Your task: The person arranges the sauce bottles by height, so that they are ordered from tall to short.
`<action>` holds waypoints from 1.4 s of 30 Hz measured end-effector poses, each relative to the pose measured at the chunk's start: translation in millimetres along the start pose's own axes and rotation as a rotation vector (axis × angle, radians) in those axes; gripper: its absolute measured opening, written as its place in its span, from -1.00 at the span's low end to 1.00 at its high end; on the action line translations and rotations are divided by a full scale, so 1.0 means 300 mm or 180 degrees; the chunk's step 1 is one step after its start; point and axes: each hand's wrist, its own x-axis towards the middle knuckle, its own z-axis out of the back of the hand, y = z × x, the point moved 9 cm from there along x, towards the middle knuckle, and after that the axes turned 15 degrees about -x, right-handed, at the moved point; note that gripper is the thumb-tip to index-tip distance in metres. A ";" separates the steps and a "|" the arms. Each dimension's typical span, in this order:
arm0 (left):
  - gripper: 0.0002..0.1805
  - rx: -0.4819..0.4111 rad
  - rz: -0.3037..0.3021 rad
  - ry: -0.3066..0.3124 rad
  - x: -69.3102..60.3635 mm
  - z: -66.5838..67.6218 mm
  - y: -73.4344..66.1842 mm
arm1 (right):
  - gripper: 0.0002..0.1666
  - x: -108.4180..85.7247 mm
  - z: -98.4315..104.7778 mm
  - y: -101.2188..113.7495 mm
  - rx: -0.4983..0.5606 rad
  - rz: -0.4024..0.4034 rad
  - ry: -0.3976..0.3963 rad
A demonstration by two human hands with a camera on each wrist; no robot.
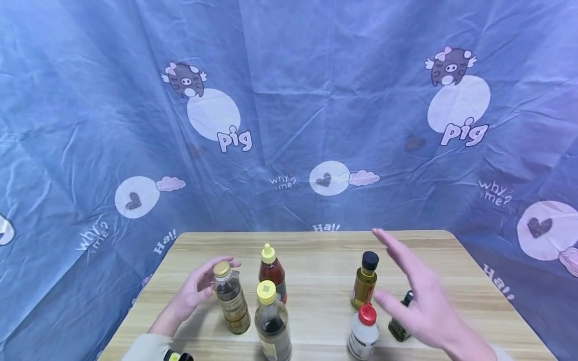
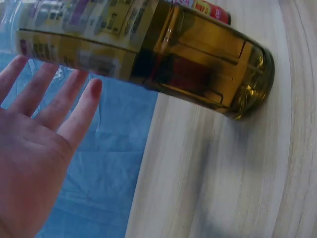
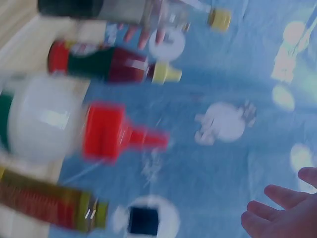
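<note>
Beside a clear bottle of amber liquid with a gold cap (image 1: 233, 307), my left hand (image 1: 196, 290) is held with spread fingers. In the left wrist view its fingers (image 2: 79, 111) extend straight near the label; contact is unclear. My right hand (image 1: 424, 306) hovers on the right, fingers extended and thumb apart, holding nothing. Nearest to it are an oil bottle with a black cap (image 1: 364, 288), a white squeeze bottle with a red nozzle cap (image 1: 363, 337) and a small dark bottle (image 1: 399, 326), partly hidden by the hand.
A red sauce bottle with a yellow nozzle (image 1: 273, 273) stands behind a yellow-capped bottle of dark liquid (image 1: 273, 328), left of centre. All stand on a wooden table (image 1: 316, 260). A blue printed cloth (image 1: 289, 100) hangs behind and along both sides.
</note>
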 end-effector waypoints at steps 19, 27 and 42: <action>-0.20 -0.0019 0.0305 -0.0243 -0.039 0.002 0.042 | 0.17 -0.038 -0.367 0.238 0.0320 -0.0197 0.0965; -0.25 0.0000 0.0459 -0.0482 -0.052 0.005 0.047 | 0.14 -0.089 -0.555 0.201 0.0743 -0.0908 0.1481; -0.33 0.0027 0.0438 -0.0495 -0.057 -0.008 0.055 | -0.03 -0.111 -0.679 0.211 0.0897 -0.0804 0.1341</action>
